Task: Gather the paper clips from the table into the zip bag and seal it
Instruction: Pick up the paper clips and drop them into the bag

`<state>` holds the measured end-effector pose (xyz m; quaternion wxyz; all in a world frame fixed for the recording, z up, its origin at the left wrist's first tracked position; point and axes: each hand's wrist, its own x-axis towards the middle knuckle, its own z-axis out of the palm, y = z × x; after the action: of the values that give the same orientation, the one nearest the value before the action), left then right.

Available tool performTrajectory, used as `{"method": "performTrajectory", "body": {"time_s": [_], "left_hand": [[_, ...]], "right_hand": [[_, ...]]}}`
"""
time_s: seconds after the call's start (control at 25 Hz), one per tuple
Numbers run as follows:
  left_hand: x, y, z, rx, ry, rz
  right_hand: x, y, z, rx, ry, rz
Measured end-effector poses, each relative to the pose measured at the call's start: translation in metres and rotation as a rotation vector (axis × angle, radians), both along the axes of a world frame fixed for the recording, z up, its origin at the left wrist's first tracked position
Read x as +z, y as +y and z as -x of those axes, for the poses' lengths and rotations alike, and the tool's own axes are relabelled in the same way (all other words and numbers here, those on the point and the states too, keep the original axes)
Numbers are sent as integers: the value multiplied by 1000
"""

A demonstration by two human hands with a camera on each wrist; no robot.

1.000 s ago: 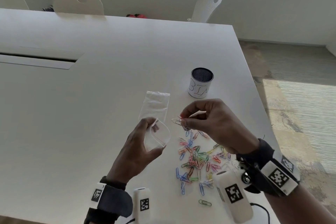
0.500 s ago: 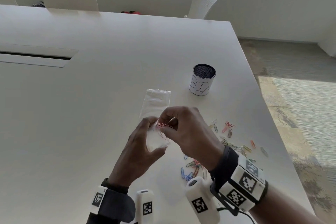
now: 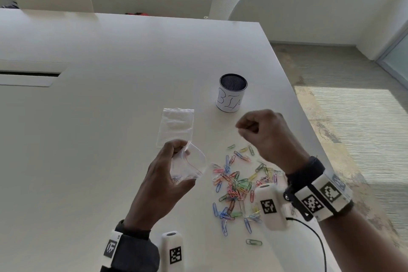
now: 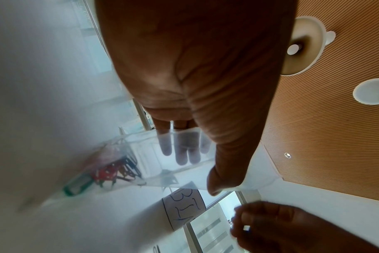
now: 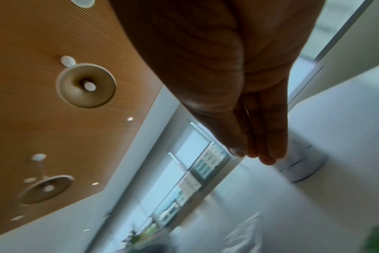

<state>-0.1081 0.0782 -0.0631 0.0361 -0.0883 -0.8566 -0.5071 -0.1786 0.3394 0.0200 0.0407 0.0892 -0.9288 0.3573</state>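
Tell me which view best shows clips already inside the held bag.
Left wrist: red and dark paper clips show through the clear plastic zip bag. Head view shows only faint bluish clips at the bag's bottom. The right wrist view shows neither.

Left hand grips the zip bag holding blurred paper clips.

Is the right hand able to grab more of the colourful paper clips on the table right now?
Probably yes. The right hand hovers just above the paper clips, with nothing between them, and looks empty. The left hand with its zip bag stays off to the side.
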Motion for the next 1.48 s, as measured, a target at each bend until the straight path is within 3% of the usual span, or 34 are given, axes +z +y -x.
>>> {"method": "performTrajectory", "body": {"time_s": [0.24, 0.4, 0.64, 0.76, 0.96, 1.08, 1.24, 1.48], "left_hand": [[6, 14, 7, -38, 14, -25], [6, 17, 9, -47, 19, -21], [0, 22, 12, -63, -2, -22], [-1, 24, 12, -63, 0, -9], [-1, 24, 12, -61, -1, -17], [-3, 23, 13, -56, -11, -16], [-2, 24, 13, -48, 2, 9], [-2, 23, 12, -38, 1, 18]], "right_hand": [[-51, 66, 22, -214, -194, -354], [-71, 70, 19, -242, -220, -402], [-65, 43, 7, 20, -298, -289], [-56, 43, 16, 21, -234, -238], [-62, 34, 13, 126, -273, -372], [-59, 26, 4, 231, -333, -336], [-56, 22, 9, 244, -247, -339], [-58, 20, 1, 437, -257, -394]]}}
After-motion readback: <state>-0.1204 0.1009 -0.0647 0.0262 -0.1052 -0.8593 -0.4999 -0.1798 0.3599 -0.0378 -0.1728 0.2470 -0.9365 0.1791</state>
